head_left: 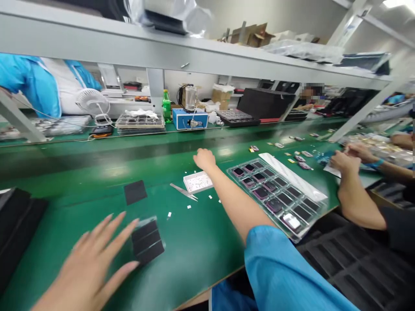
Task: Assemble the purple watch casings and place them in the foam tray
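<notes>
My left hand is spread open low at the left, its fingertips close to a small stack of dark flat pieces on the green bench. My right arm in a blue sleeve reaches forward; my right hand is curled closed just beyond a small white tray of tiny parts. What the fingers hold, if anything, is hidden. Tweezers lie left of the white tray. A clear tray of dark rectangular modules lies to the right of my arm.
A black square pad lies on the bench. A co-worker's hands work at the right. Behind the belt stand a small fan, a green bottle, a blue box and stacked trays. Black foam trays sit at the left.
</notes>
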Motion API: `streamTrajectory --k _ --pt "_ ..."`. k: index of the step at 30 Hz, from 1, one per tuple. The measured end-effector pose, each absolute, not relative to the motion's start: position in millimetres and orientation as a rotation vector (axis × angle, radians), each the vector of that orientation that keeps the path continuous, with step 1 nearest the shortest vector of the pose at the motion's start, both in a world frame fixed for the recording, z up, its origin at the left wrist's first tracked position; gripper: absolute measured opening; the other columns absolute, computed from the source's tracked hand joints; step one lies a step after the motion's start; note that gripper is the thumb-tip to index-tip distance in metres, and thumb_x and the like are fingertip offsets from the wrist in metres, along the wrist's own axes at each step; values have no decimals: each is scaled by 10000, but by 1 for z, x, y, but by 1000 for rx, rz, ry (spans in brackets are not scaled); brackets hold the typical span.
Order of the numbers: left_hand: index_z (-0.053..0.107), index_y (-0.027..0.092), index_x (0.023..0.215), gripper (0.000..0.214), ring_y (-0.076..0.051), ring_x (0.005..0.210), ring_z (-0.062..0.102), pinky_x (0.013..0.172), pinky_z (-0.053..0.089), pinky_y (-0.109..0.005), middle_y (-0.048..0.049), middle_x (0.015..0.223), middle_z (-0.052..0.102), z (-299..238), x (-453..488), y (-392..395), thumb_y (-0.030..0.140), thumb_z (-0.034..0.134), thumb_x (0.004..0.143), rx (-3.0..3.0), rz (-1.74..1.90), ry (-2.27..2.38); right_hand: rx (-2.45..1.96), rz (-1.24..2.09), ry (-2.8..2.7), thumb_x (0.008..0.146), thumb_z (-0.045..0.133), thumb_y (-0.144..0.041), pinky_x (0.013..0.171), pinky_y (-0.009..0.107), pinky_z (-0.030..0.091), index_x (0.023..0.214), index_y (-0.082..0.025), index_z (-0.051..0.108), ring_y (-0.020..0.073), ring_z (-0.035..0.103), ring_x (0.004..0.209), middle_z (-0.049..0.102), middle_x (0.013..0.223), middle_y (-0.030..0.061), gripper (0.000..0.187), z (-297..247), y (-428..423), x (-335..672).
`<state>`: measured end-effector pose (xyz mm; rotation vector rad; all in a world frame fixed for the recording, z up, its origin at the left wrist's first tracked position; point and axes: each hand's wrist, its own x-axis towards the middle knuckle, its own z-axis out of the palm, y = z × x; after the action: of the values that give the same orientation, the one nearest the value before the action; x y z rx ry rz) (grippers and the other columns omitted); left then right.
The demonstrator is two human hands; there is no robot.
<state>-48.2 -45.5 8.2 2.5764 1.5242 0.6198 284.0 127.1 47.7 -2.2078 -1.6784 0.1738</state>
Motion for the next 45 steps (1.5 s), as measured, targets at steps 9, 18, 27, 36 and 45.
streamTrajectory --k 9,18,27,36,45 --pt "254 289 1439 636 -321 1394 129 1062 143 -633 -53 1503 242 -38 18 -6 519 388 862 2570 231 1453 -2291 332 -1434 738 684 -223 816 366 494 911 -82 658 284 620 981 653 1000 181 225 36 158 310" --pt "302 256 1419 742 -277 1331 329 1090 292 -453 -91 1457 358 -3 3 -5 416 627 772 2101 1040 1328 -1249 754 -1623 666 714 -288 779 253 536 982 -202 599 141 662 824 675 907 3 347 33 53 200" --pt "595 198 1187 594 -213 1020 603 908 479 -314 -76 1109 658 5 -7 -6 200 786 625 1221 1075 915 -986 1217 -1363 684 703 -308 791 334 548 1001 -193 621 183 653 862 671 924 51 347 2 -4 158" --pt "607 202 992 428 -131 825 625 754 507 -220 -30 923 663 5 -6 -8 109 787 615 899 1066 619 -910 663 -1796 773 654 -201 867 334 468 788 -219 667 165 599 921 632 929 33 27 11 -10 167" --pt "607 179 918 417 -114 786 605 727 510 -212 -13 902 639 -1 -11 -4 94 809 564 1192 1048 689 -902 714 -1854 762 679 -156 862 311 468 763 -217 674 161 592 928 626 936 27 61 10 -11 170"
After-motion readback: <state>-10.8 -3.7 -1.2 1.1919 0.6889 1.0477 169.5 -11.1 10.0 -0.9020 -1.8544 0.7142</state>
